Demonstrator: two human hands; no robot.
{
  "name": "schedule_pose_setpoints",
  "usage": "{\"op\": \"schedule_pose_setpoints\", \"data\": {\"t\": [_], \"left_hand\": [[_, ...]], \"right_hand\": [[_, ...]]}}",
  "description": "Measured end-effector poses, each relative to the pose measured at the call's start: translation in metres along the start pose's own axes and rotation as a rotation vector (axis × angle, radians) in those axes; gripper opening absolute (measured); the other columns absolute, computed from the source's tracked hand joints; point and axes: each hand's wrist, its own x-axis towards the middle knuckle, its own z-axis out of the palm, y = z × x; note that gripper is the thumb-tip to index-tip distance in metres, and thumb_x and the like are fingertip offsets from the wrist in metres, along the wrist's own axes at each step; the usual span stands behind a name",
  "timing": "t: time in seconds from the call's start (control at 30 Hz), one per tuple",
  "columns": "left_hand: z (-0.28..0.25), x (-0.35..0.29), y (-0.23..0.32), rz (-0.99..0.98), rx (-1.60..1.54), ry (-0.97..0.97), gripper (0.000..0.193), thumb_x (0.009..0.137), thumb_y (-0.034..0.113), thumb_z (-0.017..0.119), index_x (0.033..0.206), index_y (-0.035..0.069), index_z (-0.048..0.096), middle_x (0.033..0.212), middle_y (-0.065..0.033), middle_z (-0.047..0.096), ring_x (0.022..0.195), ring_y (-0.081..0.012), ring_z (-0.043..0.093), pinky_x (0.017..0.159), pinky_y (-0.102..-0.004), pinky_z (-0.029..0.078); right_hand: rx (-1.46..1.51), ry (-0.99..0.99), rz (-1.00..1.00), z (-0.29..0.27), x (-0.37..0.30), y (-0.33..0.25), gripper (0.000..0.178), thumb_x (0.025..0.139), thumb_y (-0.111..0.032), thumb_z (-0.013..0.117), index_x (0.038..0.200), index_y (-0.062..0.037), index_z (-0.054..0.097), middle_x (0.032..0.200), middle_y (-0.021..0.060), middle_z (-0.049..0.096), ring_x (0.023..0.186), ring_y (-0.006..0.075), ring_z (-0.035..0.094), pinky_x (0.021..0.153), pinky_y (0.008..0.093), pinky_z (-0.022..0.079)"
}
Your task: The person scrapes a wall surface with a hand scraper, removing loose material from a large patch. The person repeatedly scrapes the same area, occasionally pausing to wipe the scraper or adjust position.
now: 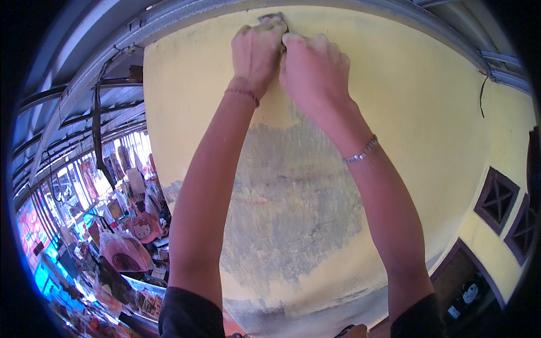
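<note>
Both of my arms reach up along a yellow painted wall [417, 129]. High on the wall, the dark flat blade of a scraper [272, 16] shows against the paint just past my knuckles. My left hand [257, 54] is closed around it, fingers curled near the blade. Close beside it, my right hand [316, 69] is closed as well, seemingly on the handle end, which my fingers mostly hide. Below my hands, a large grey patch [290, 197] with streaky, ragged edges spreads over the wall, the yellow coat gone or thin there.
A metal roof beam [186, 23] runs along the wall's top. At the left, bags and household goods, including a pink bag [143, 227], crowd an area by slatted light. Dark-framed vents [496, 199] and a doorway [468, 270] lie at the right. A thin wire [482, 97] hangs at upper right.
</note>
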Motion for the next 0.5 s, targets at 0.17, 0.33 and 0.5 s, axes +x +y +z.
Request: {"op": "schedule_pose_setpoints", "data": {"t": [0.17, 0.33, 0.5], "left_hand": [[0.008, -0.006, -0.007, 0.01, -0.119, 0.094, 0.025, 0.081, 0.005, 0.067, 0.105, 0.011, 0.072, 0.113, -0.0065, 0.076, 0.103, -0.024, 0.073, 0.087, -0.0373, 0.053], [0.007, -0.022, -0.012, 0.016, -0.157, 0.031, 0.04, 0.089, 0.008, 0.062, 0.128, 0.001, 0.063, 0.135, -0.0188, 0.065, 0.129, -0.0342, 0.061, 0.106, -0.045, 0.048], [-0.023, -0.071, 0.004, -0.045, 0.111, -0.042, 0.043, 0.092, 0.015, 0.063, 0.131, -0.001, 0.062, 0.135, -0.0196, 0.064, 0.132, -0.0342, 0.058, 0.115, -0.0462, 0.04]], "right_hand": [[0.016, 0.052, 0.014, 0.006, 0.0, 0.005, 0.019, 0.094, -0.02, 0.063, 0.107, -0.0115, 0.074, 0.095, 0.0186, 0.07, 0.092, 0.0384, 0.069, 0.083, 0.0518, 0.055], [0.007, 0.212, 0.002, 0.027, -0.025, 0.009, 0.018, 0.095, -0.021, 0.065, 0.109, -0.0143, 0.074, 0.091, 0.0151, 0.071, 0.085, 0.0361, 0.069, 0.078, 0.0491, 0.056], [0.037, 0.122, -0.043, 0.011, -0.123, 0.036, 0.023, 0.095, -0.018, 0.069, 0.117, -0.0152, 0.073, 0.088, 0.0084, 0.07, 0.071, 0.0284, 0.068, 0.065, 0.0409, 0.054]]}}
